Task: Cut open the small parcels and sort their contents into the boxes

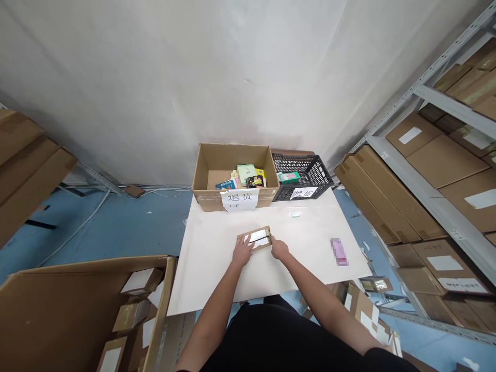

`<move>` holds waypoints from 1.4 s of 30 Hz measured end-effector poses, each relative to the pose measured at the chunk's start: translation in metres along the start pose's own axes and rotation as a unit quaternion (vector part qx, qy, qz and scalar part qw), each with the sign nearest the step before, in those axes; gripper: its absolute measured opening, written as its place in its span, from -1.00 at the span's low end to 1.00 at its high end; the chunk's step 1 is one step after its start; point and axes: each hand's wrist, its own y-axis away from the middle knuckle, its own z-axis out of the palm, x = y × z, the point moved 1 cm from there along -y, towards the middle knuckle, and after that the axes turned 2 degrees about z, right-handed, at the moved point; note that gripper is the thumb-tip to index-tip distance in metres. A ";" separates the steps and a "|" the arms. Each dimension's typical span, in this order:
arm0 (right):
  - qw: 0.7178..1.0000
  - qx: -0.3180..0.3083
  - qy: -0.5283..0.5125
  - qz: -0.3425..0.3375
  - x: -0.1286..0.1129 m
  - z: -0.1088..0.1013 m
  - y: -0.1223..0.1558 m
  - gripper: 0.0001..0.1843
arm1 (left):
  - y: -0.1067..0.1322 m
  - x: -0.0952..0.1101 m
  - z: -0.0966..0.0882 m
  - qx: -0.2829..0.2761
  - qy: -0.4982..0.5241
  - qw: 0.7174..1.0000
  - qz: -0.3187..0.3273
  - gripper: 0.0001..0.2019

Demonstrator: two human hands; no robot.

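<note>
A small flat cardboard box (pixel 264 231) with a white label and a dark line across its top lies on the white table (pixel 211 276) in front of me. My left hand (pixel 242 251) holds it at its left near end, with the fingers over the label. At the right end of the box, my right hand (pixel 279 248) is closed, its index finger against the box edge. Whatever that hand may hold is hidden or too small to make out.
Behind stand an open carton (pixel 209 199) of small colourful boxes and booklets and a black plastic crate (pixel 323 181) with a green box (pixel 289 177). A pixelated pink item (pixel 339 251) lies at right. A large carton (pixel 50 299) and loaded shelves (pixel 434 194) flank the table.
</note>
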 end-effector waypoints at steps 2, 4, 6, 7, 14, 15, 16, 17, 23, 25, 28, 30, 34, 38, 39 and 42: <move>1.000 0.010 -0.014 -0.004 0.008 0.003 0.005 -0.35 | 0.000 0.002 0.001 0.002 -0.002 1.000 -0.004 -0.47; 0.998 0.044 -0.051 -0.006 0.018 0.010 0.012 -0.40 | -0.001 0.005 0.000 0.007 -0.002 1.000 -0.010 -0.48; 0.989 0.088 -0.117 0.010 0.028 0.023 0.019 -0.42 | -0.001 0.008 -0.004 0.017 0.002 1.000 -0.015 -0.52; 0.982 0.105 -0.157 0.023 0.032 0.032 0.022 -0.41 | -0.001 0.010 -0.007 0.029 0.007 0.999 -0.020 -0.53; 0.919 0.139 -0.357 0.087 0.023 0.081 0.004 -0.17 | 0.009 0.008 -0.035 0.053 0.026 0.992 -0.115 -0.45; 0.917 0.149 -0.363 0.073 0.019 0.080 -0.004 -0.14 | 0.014 0.008 -0.035 0.048 0.027 0.992 -0.117 -0.45; 0.916 0.155 -0.364 0.064 0.015 0.078 -0.012 -0.12 | 0.019 0.009 -0.035 0.044 0.026 0.992 -0.116 -0.45; 0.916 0.157 -0.363 0.062 0.011 0.073 -0.021 -0.09 | 0.025 0.011 -0.033 0.038 0.026 0.993 -0.111 -0.45; 0.928 0.102 -0.342 0.112 0.004 0.018 -0.061 -0.03 | 0.058 0.023 -0.022 -0.035 0.045 0.998 -0.022 -0.61; 0.932 0.102 -0.328 0.112 0.009 0.006 -0.060 -0.08 | 0.056 0.023 -0.027 -0.029 0.041 0.999 -0.009 -0.58; 0.942 0.132 -0.289 0.108 0.026 0.009 -0.037 -0.12 | 0.038 0.021 -0.038 -0.008 0.028 1.000 0.005 -0.51; 0.949 0.137 -0.268 0.097 0.038 0.026 -0.015 -0.14 | 0.023 0.023 -0.040 -0.006 0.020 0.999 0.033 -0.44; 0.960 0.096 -0.251 0.085 0.051 0.069 0.017 -0.21 | 0.004 0.034 -0.017 -0.011 -0.023 0.998 0.052 -0.25; 0.951 0.083 -0.270 0.128 0.048 0.065 0.002 -0.22 | 0.009 0.048 0.016 0.032 -0.062 0.997 -0.037 -0.25; 0.946 0.086 -0.278 0.143 0.045 0.055 -0.006 -0.22 | 0.012 0.052 0.020 0.033 -0.065 0.996 -0.056 -0.27; 0.936 0.094 -0.298 0.164 0.038 0.020 -0.026 -0.26 | 0.022 0.059 0.021 0.048 -0.056 0.995 -0.065 -0.43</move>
